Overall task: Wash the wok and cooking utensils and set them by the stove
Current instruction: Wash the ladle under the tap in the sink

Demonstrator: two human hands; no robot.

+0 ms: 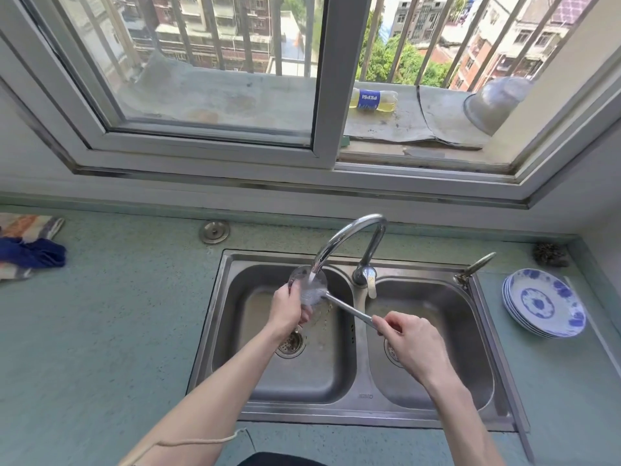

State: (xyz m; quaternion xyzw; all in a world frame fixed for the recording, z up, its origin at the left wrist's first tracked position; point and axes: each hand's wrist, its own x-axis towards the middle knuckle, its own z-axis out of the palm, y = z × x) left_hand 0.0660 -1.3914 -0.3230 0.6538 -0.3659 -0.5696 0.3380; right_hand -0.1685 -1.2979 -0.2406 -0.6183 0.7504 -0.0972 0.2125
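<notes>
Steel ladle (311, 286), bowl shiny and wet, held over the left basin of the double sink (376, 410). Bowl sits right under the faucet (349, 237) spout; water falls into it and blurs the inside surface. Long thin handle slopes down from the bowl toward the right.

Left hand (289, 309): fingers curled around the bowl's near-left edge, thumb up along the rim. The fingertips go behind and under the bowl, so their exact contact is hidden. Right hand (411, 338): fingers closed together around the far end of the handle, index finger and thumb pinching it where it enters the fist. The handle's end is covered by the palm.

Below the left fingers, drain strainer (291, 343) partly covered by the wrist. The right basin's drain is mostly hidden under the right hand.

Out past the right fingers, stack of blue-and-white plates (544, 303) on the green counter (111, 331), with a steel scourer (551, 254) in the corner behind them. Far beyond the left fingers, crumpled cloths (28, 245), cut off by the frame edge. On the window ledge, a Pepsi bottle (373, 100) lies flat and an upturned metal bowl (497, 103) leans, partly behind the window frame.
</notes>
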